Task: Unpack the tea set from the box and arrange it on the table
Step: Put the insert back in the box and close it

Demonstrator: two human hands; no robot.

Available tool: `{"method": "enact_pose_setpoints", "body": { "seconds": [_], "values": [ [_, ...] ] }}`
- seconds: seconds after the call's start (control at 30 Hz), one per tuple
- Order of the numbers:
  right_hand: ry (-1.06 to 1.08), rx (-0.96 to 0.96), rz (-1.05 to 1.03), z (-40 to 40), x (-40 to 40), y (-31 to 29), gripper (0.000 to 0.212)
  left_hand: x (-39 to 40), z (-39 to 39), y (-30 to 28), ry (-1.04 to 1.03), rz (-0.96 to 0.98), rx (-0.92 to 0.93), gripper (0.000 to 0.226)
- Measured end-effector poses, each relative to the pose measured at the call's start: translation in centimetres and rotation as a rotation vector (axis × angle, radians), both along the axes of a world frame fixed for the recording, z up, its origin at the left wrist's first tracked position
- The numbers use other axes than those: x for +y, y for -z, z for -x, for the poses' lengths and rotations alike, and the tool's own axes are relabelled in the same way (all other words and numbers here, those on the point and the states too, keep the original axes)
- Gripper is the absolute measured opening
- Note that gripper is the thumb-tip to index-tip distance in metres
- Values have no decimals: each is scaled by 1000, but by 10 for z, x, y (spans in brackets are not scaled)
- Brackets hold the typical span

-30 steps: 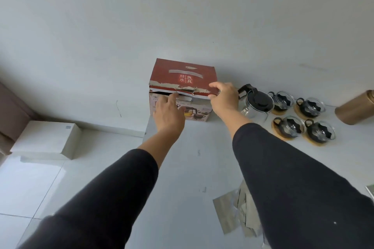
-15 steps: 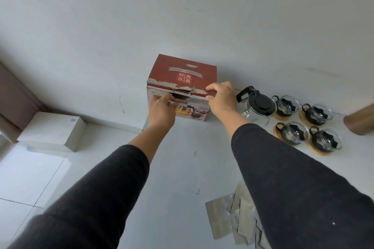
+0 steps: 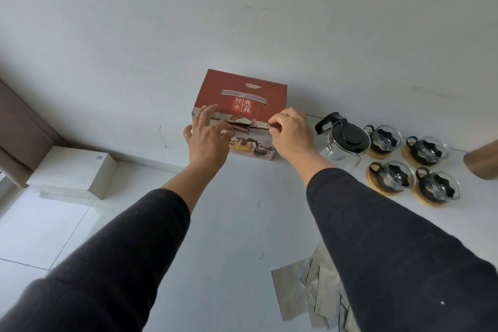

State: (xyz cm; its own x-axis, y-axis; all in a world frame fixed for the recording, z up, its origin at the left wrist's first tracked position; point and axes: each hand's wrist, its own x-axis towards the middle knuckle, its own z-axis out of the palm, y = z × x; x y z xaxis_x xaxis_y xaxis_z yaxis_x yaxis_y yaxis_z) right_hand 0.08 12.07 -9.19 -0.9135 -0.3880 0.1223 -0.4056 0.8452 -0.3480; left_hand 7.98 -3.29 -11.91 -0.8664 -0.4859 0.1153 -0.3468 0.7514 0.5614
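A red cardboard box with a torn front edge stands at the far left corner of the white table, against the wall. My left hand is spread, fingers apart, its tips resting on the box's front left top edge. My right hand pinches the torn lid edge at the front right. To the right of the box stands a glass teapot with a black lid and handle. Beyond it, several glass cups in black holders sit on round wooden coasters.
Several grey foil packets lie on the table near my right sleeve. A gold canister lies at the right edge. Left of the table there is tiled floor with a white box and a brown curtain.
My left hand has risen from the box's front face to its top edge and spread its fingers. My right hand stays on the lid edge. The lid now lies flatter.
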Motion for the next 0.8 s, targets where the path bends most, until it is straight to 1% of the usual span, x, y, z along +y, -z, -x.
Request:
{"method": "enact_pose_setpoints", "body": {
  "seconds": [0.07, 0.13, 0.2, 0.23, 0.3, 0.37, 0.4, 0.43, 0.5, 0.53, 0.6, 0.8],
  "values": [
    [-21, -15, 38, 0, 0, 1, 22, 0, 3, 1, -32, -58, 29, 22],
    [-16, -25, 70, 1, 0, 3, 23, 2, 6, 2, -123, -100, 65, 24],
    [-10, -33, 79, 1, -1, 3, 22, 7, 7, 0, -244, -175, 84, 36],
    [-7, -35, 78, 1, -1, 3, 22, 12, 6, -3, -301, -281, 79, 45],
    [2, -33, 80, 2, -1, 4, 22, 23, 6, -3, -430, -614, 74, 56],
    [8, -36, 80, 3, -2, 4, 23, 32, 10, 1, -558, -978, 95, 51],
    [9, -37, 77, 4, -3, 4, 23, 35, 12, 3, -585, -1099, 113, 43],
    [10, -40, 74, 4, -3, 4, 23, 37, 15, 4, -583, -1147, 127, 34],
    [9, -45, 71, 6, -3, 3, 23, 38, 20, 4, -564, -1136, 137, 22],
    [8, -45, 71, 6, -3, 3, 23, 38, 23, 4, -566, -1132, 142, 19],
    [7, -47, 76, 7, -3, 4, 22, 37, 26, 1, -571, -1174, 163, 18],
    [1, -57, 95, 9, -3, 3, 22, 39, 27, -9, -629, -1403, 214, 19]
  ]
}}
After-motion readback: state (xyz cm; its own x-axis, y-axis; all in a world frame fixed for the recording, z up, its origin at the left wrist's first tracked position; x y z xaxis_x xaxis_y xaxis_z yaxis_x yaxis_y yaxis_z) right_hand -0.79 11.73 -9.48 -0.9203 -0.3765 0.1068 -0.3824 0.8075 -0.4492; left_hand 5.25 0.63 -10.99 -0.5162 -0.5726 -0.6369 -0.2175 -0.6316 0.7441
